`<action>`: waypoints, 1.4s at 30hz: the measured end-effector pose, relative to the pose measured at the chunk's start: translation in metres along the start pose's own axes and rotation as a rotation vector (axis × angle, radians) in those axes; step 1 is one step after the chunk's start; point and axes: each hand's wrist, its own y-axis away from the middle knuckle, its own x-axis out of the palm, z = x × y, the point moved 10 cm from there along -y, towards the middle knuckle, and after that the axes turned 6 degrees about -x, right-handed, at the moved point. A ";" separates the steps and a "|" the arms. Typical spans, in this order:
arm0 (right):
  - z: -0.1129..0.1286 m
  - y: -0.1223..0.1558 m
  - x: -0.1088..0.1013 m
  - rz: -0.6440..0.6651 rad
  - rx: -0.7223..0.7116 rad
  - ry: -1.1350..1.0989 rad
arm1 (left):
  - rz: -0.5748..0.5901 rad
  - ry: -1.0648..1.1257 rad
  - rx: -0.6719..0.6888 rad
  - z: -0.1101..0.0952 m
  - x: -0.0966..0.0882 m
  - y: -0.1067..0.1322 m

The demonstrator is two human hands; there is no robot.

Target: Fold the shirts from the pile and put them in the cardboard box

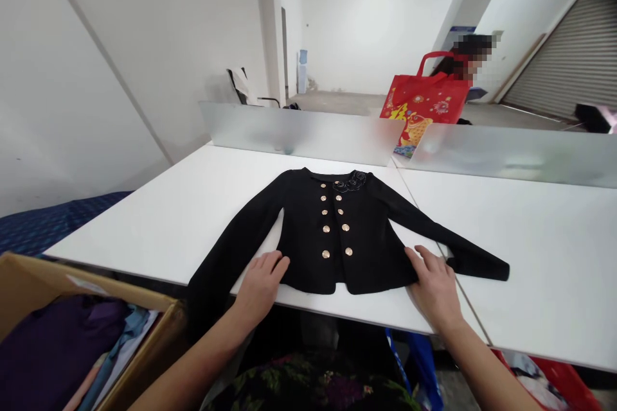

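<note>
A black long-sleeved jacket (308,231) lies face up on the white table, its collar away from me. Two columns of gold buttons run down its front, and dark rosette trim (351,182) decorates the neckline. My left hand (263,279) rests palm down at the jacket's lower left side, fingertips touching its edge. At the lower right side, my right hand (435,281) lies with fingers apart, touching the edge by the hem. The left sleeve hangs over the table's front edge; the right sleeve stretches out across the tabletop.
A cardboard box (144,292) of folded clothes stands at the lower left. Frosted divider panels (308,135) edge the table's far side. Behind them are a red bag (427,99) and a person (446,67). Blue and red bags (563,376) sit below the front edge.
</note>
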 end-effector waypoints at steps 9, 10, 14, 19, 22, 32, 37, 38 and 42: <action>0.102 -0.007 -0.003 0.061 -0.451 -0.094 | 0.190 -0.037 0.315 -0.069 0.019 -0.017; 0.105 -0.008 -0.004 0.068 -0.452 -0.097 | 0.204 -0.044 0.310 -0.073 0.021 -0.020; 0.106 -0.011 -0.006 0.067 -0.435 -0.151 | 0.140 -0.019 0.180 -0.067 0.023 -0.028; 0.083 -0.013 -0.018 -0.086 -0.244 -0.325 | 0.095 0.007 0.205 -0.068 0.018 -0.026; 0.098 -0.011 -0.012 0.022 -0.321 -0.252 | 0.233 0.028 0.335 -0.082 0.021 -0.018; 0.130 -0.003 0.002 0.086 -0.418 -0.243 | 0.181 0.373 0.343 -0.098 -0.007 -0.049; 0.117 0.001 0.007 0.094 -0.327 -0.339 | 0.248 0.391 0.414 -0.132 0.024 -0.083; 0.109 0.002 0.006 0.088 -0.273 -0.343 | 0.276 0.368 0.412 -0.136 0.036 -0.086; 0.074 0.005 0.002 0.055 -0.034 -0.363 | 0.351 0.264 0.440 -0.143 0.081 -0.079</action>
